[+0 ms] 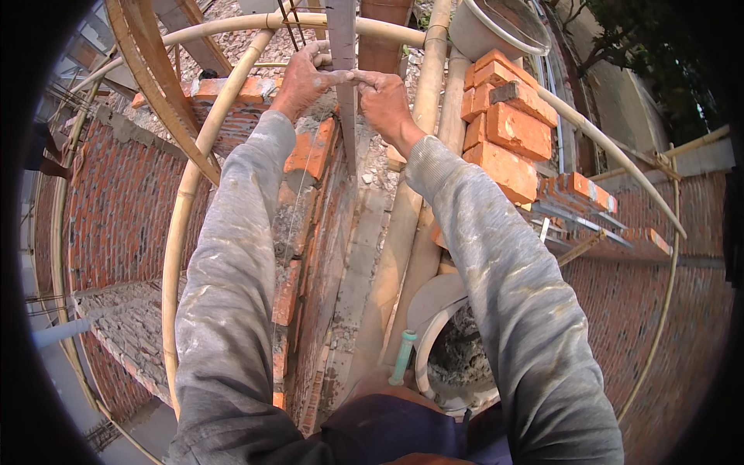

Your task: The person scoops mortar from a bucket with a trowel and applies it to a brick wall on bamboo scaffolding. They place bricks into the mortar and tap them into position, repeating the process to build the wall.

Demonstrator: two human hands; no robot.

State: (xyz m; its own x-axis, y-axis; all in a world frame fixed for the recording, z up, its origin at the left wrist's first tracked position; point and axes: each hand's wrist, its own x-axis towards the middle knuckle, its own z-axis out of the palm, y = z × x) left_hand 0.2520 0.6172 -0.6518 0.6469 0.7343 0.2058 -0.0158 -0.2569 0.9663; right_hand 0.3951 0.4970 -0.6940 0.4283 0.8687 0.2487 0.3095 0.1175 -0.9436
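Note:
At the top middle my left hand and my right hand meet at a long grey straight bar that stands upright by the brick wall. My left thumb reaches across the bar's face, its fingers bent at the bar's left edge. On the other side, my right hand is closed, thumb and forefinger pointing at the left thumb tip. Anything pinched between the fingertips is too small to make out. A thin string runs along the wall top below my left hand.
Bamboo poles run beside the wall and others arch around me. Orange bricks are stacked to the right, below a pale bucket. Near my body stand a mortar bucket and a turquoise-handled tool. Thin rods stick up beyond my left hand.

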